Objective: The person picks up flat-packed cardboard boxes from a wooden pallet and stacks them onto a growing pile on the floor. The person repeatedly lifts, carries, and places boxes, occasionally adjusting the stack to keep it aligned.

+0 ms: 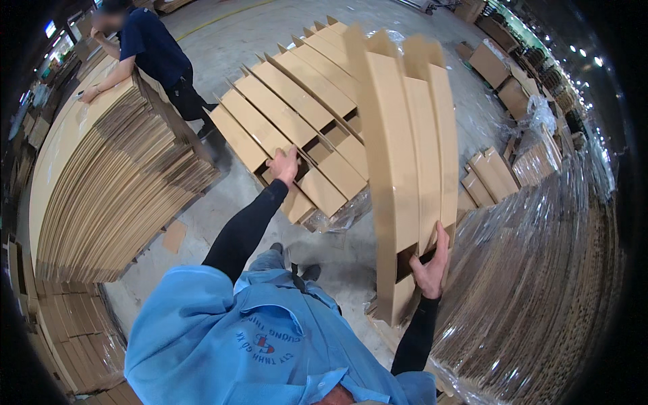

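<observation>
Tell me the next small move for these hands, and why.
Probably bring the left hand over to steady the carton bundle: only the right hand touches it, at its near end, and its far end is blurred, while the left hand is at the carton pile.

Smooth, matt cardboard boxes [393, 152] beside glossy, crinkled plastic wrap [523, 250] and a matt cloth shirt [196, 324]

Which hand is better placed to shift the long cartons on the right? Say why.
Probably the right: the right hand is on those long cartons, at their near end, while the left hand is on the middle carton row.
</observation>
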`<state>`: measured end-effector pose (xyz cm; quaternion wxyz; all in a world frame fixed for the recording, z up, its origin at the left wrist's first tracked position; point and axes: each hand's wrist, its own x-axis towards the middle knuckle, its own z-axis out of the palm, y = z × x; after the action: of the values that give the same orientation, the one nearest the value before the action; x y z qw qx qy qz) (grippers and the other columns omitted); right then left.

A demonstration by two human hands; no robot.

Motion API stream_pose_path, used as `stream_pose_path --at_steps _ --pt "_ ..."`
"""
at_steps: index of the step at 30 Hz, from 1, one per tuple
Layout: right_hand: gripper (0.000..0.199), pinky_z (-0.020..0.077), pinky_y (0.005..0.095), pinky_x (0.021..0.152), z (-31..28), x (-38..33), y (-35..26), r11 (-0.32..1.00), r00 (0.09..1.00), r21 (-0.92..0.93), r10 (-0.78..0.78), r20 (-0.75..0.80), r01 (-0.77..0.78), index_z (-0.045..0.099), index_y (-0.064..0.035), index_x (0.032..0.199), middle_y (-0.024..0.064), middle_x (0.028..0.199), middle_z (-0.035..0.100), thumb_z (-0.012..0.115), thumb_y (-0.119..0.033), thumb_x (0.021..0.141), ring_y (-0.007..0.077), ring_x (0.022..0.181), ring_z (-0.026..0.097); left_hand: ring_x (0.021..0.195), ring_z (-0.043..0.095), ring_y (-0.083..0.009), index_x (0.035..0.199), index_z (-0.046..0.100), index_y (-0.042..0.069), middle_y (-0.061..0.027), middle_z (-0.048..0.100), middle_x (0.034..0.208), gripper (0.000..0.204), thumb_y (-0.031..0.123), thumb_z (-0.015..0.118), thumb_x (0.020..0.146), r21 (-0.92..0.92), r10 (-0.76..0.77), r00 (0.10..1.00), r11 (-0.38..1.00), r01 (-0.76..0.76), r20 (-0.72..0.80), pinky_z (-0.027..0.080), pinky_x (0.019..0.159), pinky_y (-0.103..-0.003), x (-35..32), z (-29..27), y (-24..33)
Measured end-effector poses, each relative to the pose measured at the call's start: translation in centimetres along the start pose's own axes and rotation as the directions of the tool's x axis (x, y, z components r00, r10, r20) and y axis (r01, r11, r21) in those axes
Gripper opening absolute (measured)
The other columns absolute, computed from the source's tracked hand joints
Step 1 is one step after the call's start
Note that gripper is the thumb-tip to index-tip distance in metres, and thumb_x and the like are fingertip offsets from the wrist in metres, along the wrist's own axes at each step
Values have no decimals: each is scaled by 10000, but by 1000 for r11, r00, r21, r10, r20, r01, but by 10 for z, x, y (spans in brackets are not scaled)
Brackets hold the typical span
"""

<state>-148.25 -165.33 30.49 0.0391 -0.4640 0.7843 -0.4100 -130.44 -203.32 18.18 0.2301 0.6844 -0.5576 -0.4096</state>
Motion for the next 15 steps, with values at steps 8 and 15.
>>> stream_pose_path --at_steps 8,15 --pt "908 387 474 981 68 144 -49 922 922 -199 -271 278 331 351 -20 1393 269 1233 448 780 -196 612 440 1135 458 968 608 -349 1063 564 -24 -257 597 1033 325 157 577 793 -235 233 960 935 -264 -152 481 860 -427 13 0 -53" --pt "970 417 470 925 189 212 -87 835 840 -379 -166 517 399 295 -68 1431 238 1182 451 791 -265 621 411 1089 482 979 580 -277 1177 513 -91 -223 590 1089 445 39 570 755 -628 132 988 776 -50 84 454 867 -356 7 -3 -64"
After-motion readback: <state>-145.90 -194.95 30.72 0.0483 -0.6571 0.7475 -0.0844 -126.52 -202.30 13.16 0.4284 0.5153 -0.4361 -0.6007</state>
